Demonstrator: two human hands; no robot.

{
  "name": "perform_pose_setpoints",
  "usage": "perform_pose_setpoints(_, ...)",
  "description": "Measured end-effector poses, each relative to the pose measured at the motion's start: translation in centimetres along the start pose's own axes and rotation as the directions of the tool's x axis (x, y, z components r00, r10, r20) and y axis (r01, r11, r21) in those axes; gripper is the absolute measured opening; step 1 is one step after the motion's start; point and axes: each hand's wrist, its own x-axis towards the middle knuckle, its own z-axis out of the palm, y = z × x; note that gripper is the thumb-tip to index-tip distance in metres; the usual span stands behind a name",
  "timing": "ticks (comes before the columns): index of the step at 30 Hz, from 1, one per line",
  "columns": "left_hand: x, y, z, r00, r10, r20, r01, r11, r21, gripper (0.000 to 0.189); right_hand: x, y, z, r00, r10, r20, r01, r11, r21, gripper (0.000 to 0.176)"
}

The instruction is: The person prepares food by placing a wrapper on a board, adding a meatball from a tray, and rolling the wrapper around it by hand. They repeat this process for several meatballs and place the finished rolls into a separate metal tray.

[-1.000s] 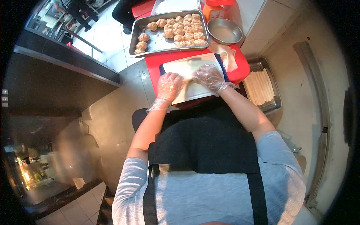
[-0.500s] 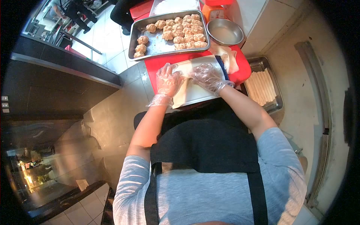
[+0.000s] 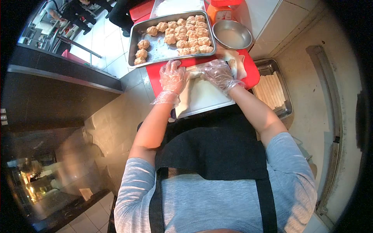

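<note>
Both my hands wear clear plastic gloves over a white board [image 3: 210, 95] on the red surface. A pale, rolled-up wrapper [image 3: 195, 71] lies across the board's far part, between my hands. My left hand [image 3: 173, 79] has its fingers curled over the roll's left end. My right hand [image 3: 218, 75] is bent over the right end, its fingertips partly hidden by the glove and knuckles. Just beyond my hands is a metal tray [image 3: 155, 61] with rows of orange-pink filling portions [image 3: 181, 36]. Loose pale wrapper sheets [image 3: 237, 64] lie beside my right hand.
A metal bowl [image 3: 232, 35] of cloudy liquid stands at the back right, by an orange scale [image 3: 221, 14]. Low on the right, a deep metal tray [image 3: 288, 106] holds several long pale rolls [image 3: 270, 91]. People [image 3: 77, 15] stand at the far left.
My hands have moved slightly apart, and the wrapper now lies rolled near the board's far side. More of the white board shows. The view has shifted slightly.
</note>
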Motion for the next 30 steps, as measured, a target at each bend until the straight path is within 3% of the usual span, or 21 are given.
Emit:
perform_pose_setpoints(3,0.7,0.5,0.6,0.995,0.074,-0.071,-0.075,0.997,-0.010,0.018,1.3,0.4,0.2,0.975,0.126,0.181,-0.084,0.971,-0.225,0.017)
perform_pose_setpoints(5,1.1,0.4,1.0,0.993,0.106,-0.061,-0.105,0.994,0.010,0.020,1.6,1.4,0.9,0.956,0.191,0.223,-0.142,0.965,-0.219,0.018)
perform_pose_setpoints(7,1.9,0.2,1.0,0.999,0.030,0.036,-0.033,0.995,0.089,0.024,1.8,2.6,0.7,0.932,0.197,0.305,-0.164,0.978,-0.133,0.019)
perform_pose_setpoints(11,2.5,-0.1,1.1,0.985,-0.087,0.151,0.062,0.985,0.160,0.036,0.6,3.3,-1.4,0.943,0.226,0.246,-0.204,0.973,-0.112,0.034)
perform_pose_setpoints(14,2.0,1.4,-0.1,0.988,-0.008,0.152,0.013,0.999,-0.037,0.049,1.6,2.5,-2.9,0.906,0.222,0.360,-0.184,0.973,-0.136,0.031)
perform_pose_setpoints(15,1.5,1.5,0.2,0.989,0.147,0.020,-0.143,0.980,-0.142,0.064,2.0,2.0,-3.5,0.891,0.207,0.404,-0.194,0.978,-0.073,0.031)
perform_pose_setpoints(16,1.4,2.9,-1.0,0.976,0.197,-0.088,-0.211,0.954,-0.214,0.074,2.9,0.5,-4.8,0.874,0.188,0.448,-0.205,0.979,-0.010,0.031)
perform_pose_setpoints(17,1.2,3.6,-0.8,0.985,0.152,-0.078,-0.166,0.954,-0.248,0.072,3.6,-1.0,-6.0,0.856,0.167,0.489,-0.219,0.974,0.051,0.031)
perform_pose_setpoints(18,1.0,4.1,-0.3,0.992,0.107,-0.068,-0.122,0.952,-0.281,0.071,3.9,-2.2,-7.0,0.931,0.070,0.357,-0.158,0.961,0.225,0.032)
perform_pose_setpoints(19,1.0,4.4,0.4,0.996,-0.077,-0.039,0.029,0.726,-0.687,0.068,4.0,-3.3,-8.0,0.979,-0.010,0.202,-0.069,0.921,0.383,0.034)
perform_pose_setpoints(20,1.6,5.2,-0.3,0.972,-0.226,0.068,0.140,0.322,-0.936,0.064,4.5,-4.4,-9.4,0.997,-0.071,0.031,0.045,0.856,0.516,0.036)
perform_pose_setpoints(22,1.4,5.8,-5.0,0.968,-0.152,-0.202,0.006,0.812,-0.584,0.038,6.2,-6.0,-12.7,0.914,0.186,0.361,-0.406,0.430,0.806,0.043)
perform_pose_setpoints(23,2.0,6.3,-8.3,0.970,-0.214,-0.115,0.107,0.801,-0.589,0.029,5.9,-5.5,-13.8,0.923,0.204,0.327,-0.384,0.439,0.812,0.047)
perform_pose_setpoints(24,2.1,6.5,-10.1,0.961,-0.277,-0.030,0.207,0.784,-0.586,0.023,5.7,-5.7,-14.2,0.911,0.239,0.337,-0.405,0.352,0.844,0.049)
perform_pose_setpoints(25,1.3,5.7,-8.9,0.911,-0.410,0.032,0.205,0.387,-0.899,0.020,5.6,-5.5,-14.5,0.874,0.163,0.457,-0.485,0.320,0.814,0.051)
perform_pose_setpoints(26,1.5,6.6,-11.9,0.921,-0.336,0.198,0.176,-0.094,-0.980,0.020,5.5,-5.1,-14.2,0.821,0.080,0.566,-0.561,0.303,0.770,0.053)
perform_pose_setpoints(27,1.7,6.6,-12.8,0.952,-0.214,0.218,0.140,-0.325,-0.935,0.021,4.5,-4.7,-11.3,0.795,-0.062,0.604,-0.590,0.156,0.792,0.054)
perform_pose_setpoints(28,1.8,6.5,-13.6,0.977,-0.085,0.197,0.122,-0.536,-0.835,0.022,4.3,-6.2,-11.4,0.799,-0.148,0.583,-0.563,0.158,0.811,0.050)
perform_pose_setpoints(29,1.9,6.6,-14.0,0.989,0.029,0.144,0.129,-0.640,-0.757,0.021,3.9,-8.8,-12.3,0.778,-0.087,0.623,-0.591,0.234,0.772,0.045)
perform_pose_setpoints(30,1.8,6.7,-14.3,0.987,0.140,0.077,0.155,-0.728,-0.667,0.021,0.9,-6.1,-5.8,0.783,-0.118,0.610,-0.488,0.491,0.721,0.041)
